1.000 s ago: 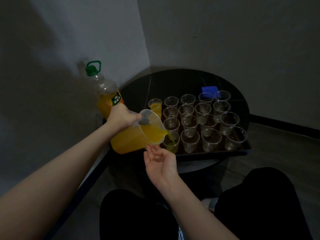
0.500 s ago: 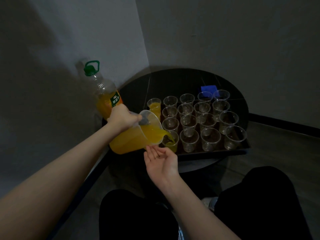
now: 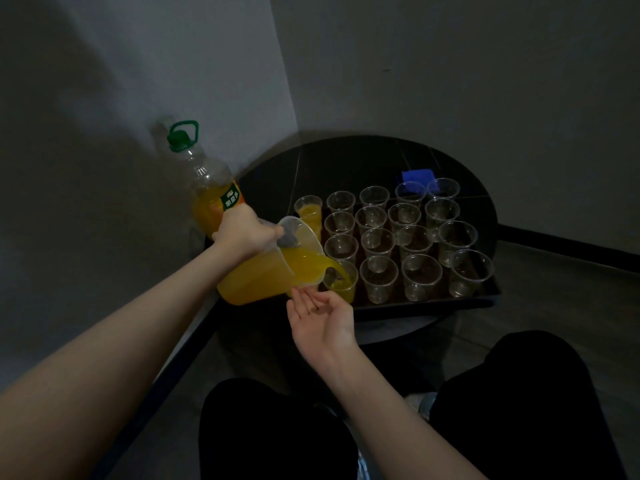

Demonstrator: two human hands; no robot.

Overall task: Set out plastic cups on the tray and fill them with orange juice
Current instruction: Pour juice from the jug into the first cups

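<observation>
The left hand (image 3: 244, 232) still grips the tilted jug (image 3: 277, 268), pouring juice into the near-left cup (image 3: 341, 284), now fuller; the right hand (image 3: 320, 315) stays cupped, palm up, beneath.

Juice level in near-left cup (image 3: 341, 285) higher than second ago; pitcher (image 3: 277, 268) tipped slightly further, spout over cup rim; pour continuing.

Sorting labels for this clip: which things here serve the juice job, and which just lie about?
In use: left hand gripping the pitcher; near-left cup being filled; the other cups; tray; juice bottle; right hand, open beneath the spout.

Lying about: blue object on the round table.
</observation>
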